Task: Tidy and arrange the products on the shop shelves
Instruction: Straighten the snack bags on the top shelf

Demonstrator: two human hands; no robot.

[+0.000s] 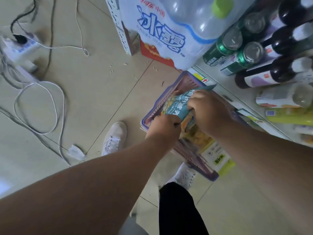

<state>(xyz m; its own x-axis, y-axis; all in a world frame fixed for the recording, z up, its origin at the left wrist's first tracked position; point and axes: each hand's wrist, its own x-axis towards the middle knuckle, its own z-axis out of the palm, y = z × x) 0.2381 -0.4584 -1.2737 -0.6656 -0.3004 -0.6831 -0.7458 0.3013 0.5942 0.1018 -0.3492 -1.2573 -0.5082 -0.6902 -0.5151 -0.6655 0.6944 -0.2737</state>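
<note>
A purple plastic basket [171, 92] stands on the floor by the shelf, with snack packets inside. Both my hands are down in it on a teal snack packet [176, 104]. My left hand [162, 124] grips the packet's near end with curled fingers. My right hand [208, 109] grips its right side. Beneath the packet lies a yellow snack bag [198, 138] with a green and white label. The basket's floor is mostly hidden by my hands and the bags.
A white shelf [237, 97] on the right carries green cans [243, 58], dark bottles [264, 75] and yellow-green packs. A shrink-wrapped pack of water bottles [169, 31] stands behind the basket. A power strip [20, 46] and loose cables [39, 106] lie on the tiled floor at left. My white shoes [115, 138] are below.
</note>
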